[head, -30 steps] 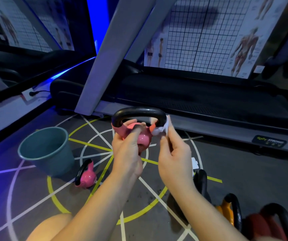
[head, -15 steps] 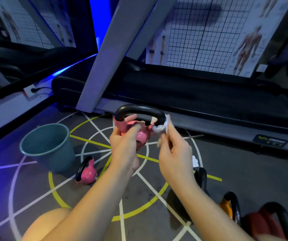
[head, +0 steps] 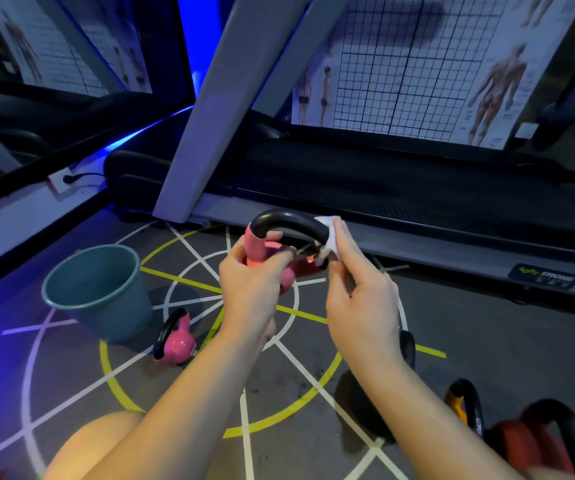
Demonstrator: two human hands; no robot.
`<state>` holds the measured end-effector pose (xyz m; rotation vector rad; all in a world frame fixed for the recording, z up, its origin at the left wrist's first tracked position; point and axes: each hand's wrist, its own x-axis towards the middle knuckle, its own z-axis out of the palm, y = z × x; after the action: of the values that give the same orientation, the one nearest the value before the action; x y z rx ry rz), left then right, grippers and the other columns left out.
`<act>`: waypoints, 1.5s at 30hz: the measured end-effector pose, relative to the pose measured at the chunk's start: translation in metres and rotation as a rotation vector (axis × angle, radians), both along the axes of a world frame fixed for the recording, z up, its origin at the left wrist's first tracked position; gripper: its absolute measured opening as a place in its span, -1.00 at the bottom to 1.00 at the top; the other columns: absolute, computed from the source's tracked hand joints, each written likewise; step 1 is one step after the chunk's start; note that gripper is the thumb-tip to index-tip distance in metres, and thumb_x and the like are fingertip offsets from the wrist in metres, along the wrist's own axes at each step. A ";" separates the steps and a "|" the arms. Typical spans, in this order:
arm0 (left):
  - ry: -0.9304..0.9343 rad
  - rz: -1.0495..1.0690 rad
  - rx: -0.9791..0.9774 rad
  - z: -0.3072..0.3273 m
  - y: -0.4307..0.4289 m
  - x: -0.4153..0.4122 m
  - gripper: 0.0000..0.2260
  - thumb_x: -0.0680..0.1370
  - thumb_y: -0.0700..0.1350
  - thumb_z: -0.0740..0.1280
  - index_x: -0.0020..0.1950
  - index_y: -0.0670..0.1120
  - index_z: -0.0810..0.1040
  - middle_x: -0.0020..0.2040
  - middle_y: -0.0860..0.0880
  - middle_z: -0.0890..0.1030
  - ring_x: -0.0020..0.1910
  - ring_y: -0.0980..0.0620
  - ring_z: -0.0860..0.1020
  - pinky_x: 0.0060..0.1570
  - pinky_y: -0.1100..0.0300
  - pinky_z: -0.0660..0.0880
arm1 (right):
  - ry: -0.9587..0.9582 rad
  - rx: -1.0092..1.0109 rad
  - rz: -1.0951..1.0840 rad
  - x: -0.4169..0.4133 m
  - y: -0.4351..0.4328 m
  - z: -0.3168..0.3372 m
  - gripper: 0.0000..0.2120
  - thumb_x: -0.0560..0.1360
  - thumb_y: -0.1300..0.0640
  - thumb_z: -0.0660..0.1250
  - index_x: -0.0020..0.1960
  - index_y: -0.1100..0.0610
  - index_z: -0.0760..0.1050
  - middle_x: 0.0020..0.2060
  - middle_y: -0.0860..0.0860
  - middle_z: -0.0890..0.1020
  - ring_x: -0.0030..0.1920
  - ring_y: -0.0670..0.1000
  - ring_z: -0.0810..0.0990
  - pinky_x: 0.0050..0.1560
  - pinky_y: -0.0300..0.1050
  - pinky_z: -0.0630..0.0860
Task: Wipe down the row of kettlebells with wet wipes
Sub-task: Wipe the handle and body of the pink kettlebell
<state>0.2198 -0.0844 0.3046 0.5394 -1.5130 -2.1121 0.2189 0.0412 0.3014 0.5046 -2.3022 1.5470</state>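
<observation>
A pink kettlebell (head: 256, 249) with a black handle is lifted off the floor at the centre of the head view. My left hand (head: 251, 289) grips its body from below. My right hand (head: 359, 296) pinches a white wet wipe (head: 329, 233) against the right end of the black handle. A second pink kettlebell (head: 177, 342) lies on the floor to the lower left. A black kettlebell (head: 369, 403), an orange one (head: 459, 407) and a red one (head: 528, 441) stand in a row at the lower right, partly hidden by my right forearm.
A grey-green bucket (head: 95, 292) stands on the floor at the left, next to the second pink kettlebell. A treadmill (head: 417, 209) runs across the back, its slanted grey upright (head: 210, 116) rising just behind the held kettlebell. The floor carries white and yellow lines.
The held kettlebell has tilted, its handle swinging up and to the right. My right hand has slid the wipe up onto the right end of the handle.
</observation>
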 end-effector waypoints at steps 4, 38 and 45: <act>-0.057 -0.007 -0.088 -0.007 0.002 0.001 -0.79 0.40 -0.31 0.47 -0.10 -0.01 0.65 -0.26 -0.02 0.63 -0.27 -0.02 0.59 -0.26 0.09 0.54 | 0.078 0.072 0.009 0.003 -0.007 0.008 -0.44 0.63 0.34 0.19 0.53 -0.10 0.28 0.39 -0.07 0.54 0.13 -0.23 0.52 0.24 -0.28 0.43; -0.328 -0.002 -0.721 -0.005 -0.013 0.004 -0.76 0.30 -0.10 0.53 -0.12 0.15 0.61 -0.10 0.03 0.61 -0.11 -0.01 0.60 -0.13 -0.01 0.59 | 0.182 0.141 0.130 0.000 -0.003 0.004 -0.44 0.57 0.39 0.13 0.52 0.04 0.35 0.46 -0.18 0.37 0.49 -0.28 0.26 0.50 -0.26 0.22; -0.341 0.012 -0.733 0.001 -0.012 0.006 -0.81 0.31 -0.11 0.51 -0.15 0.10 0.62 -0.16 0.06 0.62 -0.13 0.02 0.60 -0.13 0.00 0.57 | -0.104 0.192 0.040 -0.002 0.015 0.002 -0.49 0.66 0.25 0.15 0.50 -0.20 0.36 -0.30 -0.13 0.56 -0.37 -0.15 0.41 -0.37 -0.36 0.32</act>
<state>0.2256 -0.0967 0.3058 0.6314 -2.2948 -1.3343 0.2164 0.0565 0.3035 0.5324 -2.5510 1.4074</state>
